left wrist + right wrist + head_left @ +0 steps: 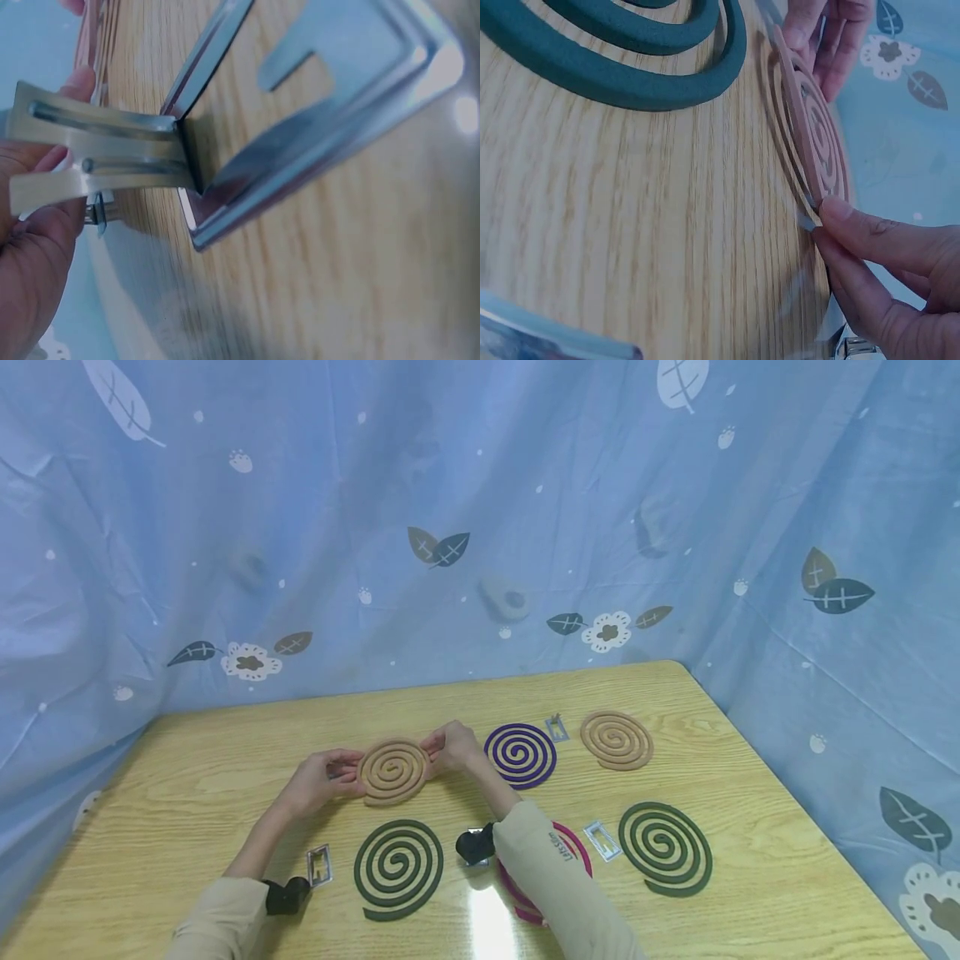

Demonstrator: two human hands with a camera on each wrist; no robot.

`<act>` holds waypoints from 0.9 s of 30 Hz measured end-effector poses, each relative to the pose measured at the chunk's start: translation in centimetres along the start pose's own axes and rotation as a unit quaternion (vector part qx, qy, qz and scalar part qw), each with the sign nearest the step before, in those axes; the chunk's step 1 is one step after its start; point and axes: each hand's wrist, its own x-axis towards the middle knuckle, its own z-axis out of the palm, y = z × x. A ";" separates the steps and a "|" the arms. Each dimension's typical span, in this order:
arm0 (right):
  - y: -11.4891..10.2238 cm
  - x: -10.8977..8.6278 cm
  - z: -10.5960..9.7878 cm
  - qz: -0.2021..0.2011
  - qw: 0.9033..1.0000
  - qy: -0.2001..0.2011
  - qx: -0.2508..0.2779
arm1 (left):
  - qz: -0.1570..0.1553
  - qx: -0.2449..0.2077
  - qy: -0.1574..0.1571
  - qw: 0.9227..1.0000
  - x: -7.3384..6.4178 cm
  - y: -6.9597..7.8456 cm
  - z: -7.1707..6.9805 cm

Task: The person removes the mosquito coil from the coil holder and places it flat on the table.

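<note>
Both hands hold a tan mosquito coil (pixel 395 742) near the back of the table, one at each side. My left hand (pixel 311 781) grips its left edge, thumb and fingers at the rim. At the right edge my right hand (pixel 456 747) pinches the rim between thumb and fingers. In the right wrist view the coil (pixel 795 112) is seen nearly edge-on, close over the wood, with a thin matching curve just beneath it. A metal coil stand (pixel 135 142) with a raised tab fills much of the left wrist view.
Green coils (pixel 399 823) (pixel 663 806), a purple coil (pixel 517 725) and another tan coil (pixel 615 714) lie flat. My right sleeve partly covers a pink coil (pixel 581 847). Metal stands (pixel 602 841) (pixel 558 729) lie among them. A blue patterned curtain (pixel 337 527) hangs behind the table.
</note>
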 end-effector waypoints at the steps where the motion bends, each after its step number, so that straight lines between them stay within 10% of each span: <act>1: -0.1 -0.1 0.0 0.002 1.000 0.002 0.001 | -0.002 0.000 0.000 1.000 0.0 0.0 0.0; 27: 0.0 -0.1 0.4 0.034 0.998 0.039 -0.045 | -0.001 0.048 -0.007 0.999 0.7 0.5 0.4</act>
